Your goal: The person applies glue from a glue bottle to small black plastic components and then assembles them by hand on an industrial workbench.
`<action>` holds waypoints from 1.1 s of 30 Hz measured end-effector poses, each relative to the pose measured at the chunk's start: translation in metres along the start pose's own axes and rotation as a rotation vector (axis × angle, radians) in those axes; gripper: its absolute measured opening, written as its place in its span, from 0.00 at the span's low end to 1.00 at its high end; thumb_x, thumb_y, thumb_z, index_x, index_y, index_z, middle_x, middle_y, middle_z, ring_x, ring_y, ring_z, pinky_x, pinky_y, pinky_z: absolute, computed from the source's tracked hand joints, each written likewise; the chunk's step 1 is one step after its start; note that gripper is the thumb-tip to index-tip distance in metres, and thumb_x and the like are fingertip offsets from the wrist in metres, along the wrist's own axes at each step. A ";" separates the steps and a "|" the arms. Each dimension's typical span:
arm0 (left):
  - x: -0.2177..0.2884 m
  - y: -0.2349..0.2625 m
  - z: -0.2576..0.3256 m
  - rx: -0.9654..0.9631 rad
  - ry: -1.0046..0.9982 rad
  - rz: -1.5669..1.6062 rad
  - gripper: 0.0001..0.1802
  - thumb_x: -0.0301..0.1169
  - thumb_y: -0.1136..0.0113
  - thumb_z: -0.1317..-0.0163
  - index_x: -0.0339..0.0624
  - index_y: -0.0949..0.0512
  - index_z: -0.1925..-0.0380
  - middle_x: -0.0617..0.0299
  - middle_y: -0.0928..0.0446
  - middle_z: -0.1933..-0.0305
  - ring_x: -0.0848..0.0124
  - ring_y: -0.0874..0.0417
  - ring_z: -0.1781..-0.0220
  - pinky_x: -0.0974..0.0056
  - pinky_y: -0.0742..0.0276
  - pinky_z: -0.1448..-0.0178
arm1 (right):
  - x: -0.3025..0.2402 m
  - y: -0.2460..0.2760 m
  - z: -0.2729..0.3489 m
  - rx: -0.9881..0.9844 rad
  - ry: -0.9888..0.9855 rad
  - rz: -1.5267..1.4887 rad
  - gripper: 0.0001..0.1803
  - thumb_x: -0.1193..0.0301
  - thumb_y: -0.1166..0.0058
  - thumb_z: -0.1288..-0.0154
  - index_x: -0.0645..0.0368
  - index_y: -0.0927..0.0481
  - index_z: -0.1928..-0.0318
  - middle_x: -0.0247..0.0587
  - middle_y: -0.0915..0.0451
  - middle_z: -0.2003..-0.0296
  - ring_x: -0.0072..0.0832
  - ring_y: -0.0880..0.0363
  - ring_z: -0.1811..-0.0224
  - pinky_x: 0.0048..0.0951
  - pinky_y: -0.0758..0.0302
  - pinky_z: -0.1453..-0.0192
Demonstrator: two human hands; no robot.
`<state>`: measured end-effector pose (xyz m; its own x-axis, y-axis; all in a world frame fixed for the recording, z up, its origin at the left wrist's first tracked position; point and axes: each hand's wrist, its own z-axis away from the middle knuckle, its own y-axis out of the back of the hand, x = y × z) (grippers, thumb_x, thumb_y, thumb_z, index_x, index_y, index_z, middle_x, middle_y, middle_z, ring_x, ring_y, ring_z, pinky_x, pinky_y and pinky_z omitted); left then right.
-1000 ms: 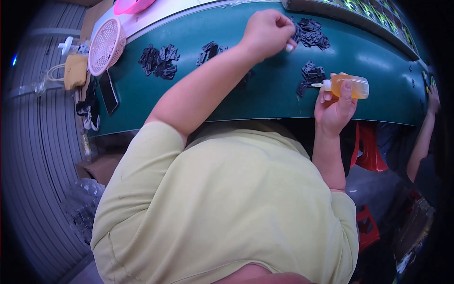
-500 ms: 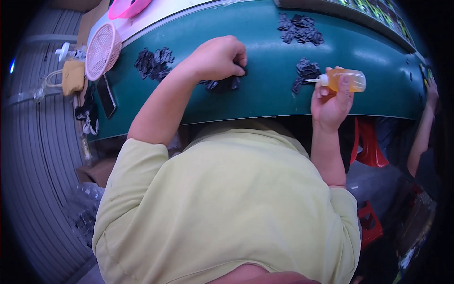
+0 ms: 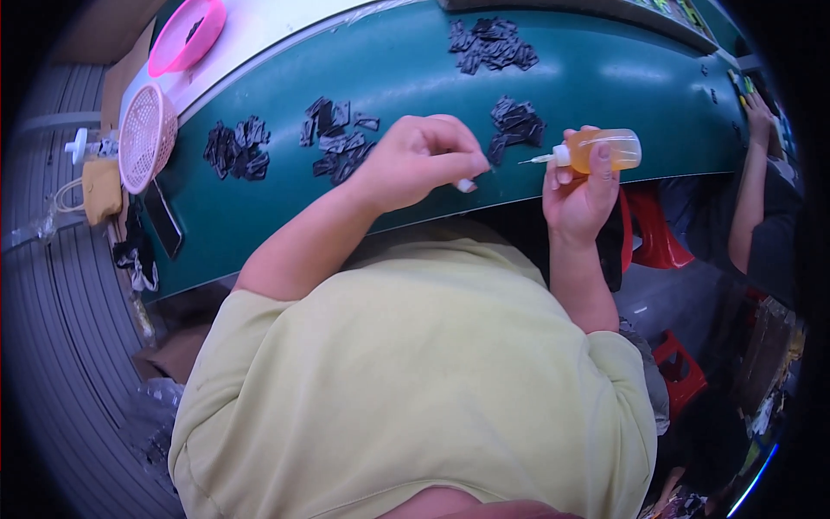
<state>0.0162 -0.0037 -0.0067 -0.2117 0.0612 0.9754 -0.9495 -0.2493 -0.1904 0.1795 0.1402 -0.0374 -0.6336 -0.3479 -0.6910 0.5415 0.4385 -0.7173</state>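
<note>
My right hand (image 3: 581, 186) is wrapped round a clear squeeze bottle (image 3: 616, 149) of amber liquid, held on its side. Its thin needle tip points left, toward my other hand. My left hand (image 3: 428, 164) is closed in a pinch over the front of the green table; whatever its fingertips hold is too small to make out, and a bit of white shows below them. Beside that hand lies a loose group of small black pieces (image 3: 341, 147). Another small black pile (image 3: 517, 121) sits just beyond the needle tip.
More black pieces lie in a left pile (image 3: 237, 149) and a far pile (image 3: 493, 45) on the green table (image 3: 406, 78). At left are a phone (image 3: 162, 218), a pale pink basket (image 3: 147, 138) and a bright pink bowl (image 3: 186, 39). A co-worker's hand (image 3: 759, 117) works at far right, beyond a red stool (image 3: 657, 229).
My left hand has moved right, off the black pieces toward the bottle's tip. The needle tip no longer overlaps the right black pile. The whole view has shifted a little.
</note>
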 end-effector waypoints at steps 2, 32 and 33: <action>-0.012 -0.008 -0.003 0.052 0.036 0.013 0.04 0.22 0.38 0.47 0.34 0.19 0.70 0.60 0.24 0.64 0.75 0.21 0.69 0.71 0.25 0.65 | 0.003 0.000 0.002 -0.006 0.010 0.029 0.15 0.65 0.42 0.37 0.59 0.27 0.55 0.44 0.21 0.64 0.21 0.27 0.79 0.17 0.30 0.79; -0.013 -0.012 -0.005 0.155 0.224 -0.120 0.13 0.19 0.36 0.46 0.30 0.23 0.60 0.60 0.22 0.73 0.76 0.20 0.75 0.74 0.21 0.68 | 0.021 -0.006 0.014 -0.176 0.250 0.450 0.11 0.73 0.40 0.39 0.64 0.25 0.60 0.41 0.21 0.67 0.19 0.25 0.78 0.17 0.29 0.75; -0.013 -0.012 -0.004 0.155 0.225 -0.120 0.13 0.19 0.36 0.46 0.30 0.23 0.60 0.60 0.22 0.73 0.76 0.20 0.75 0.74 0.21 0.68 | 0.021 -0.006 0.014 -0.162 0.255 0.449 0.12 0.72 0.40 0.39 0.64 0.25 0.59 0.41 0.21 0.68 0.19 0.26 0.78 0.17 0.29 0.76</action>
<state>0.0295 0.0027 -0.0175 -0.1621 0.3075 0.9376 -0.9278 -0.3711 -0.0387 0.1708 0.1186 -0.0488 -0.4844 0.1061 -0.8684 0.7104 0.6270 -0.3197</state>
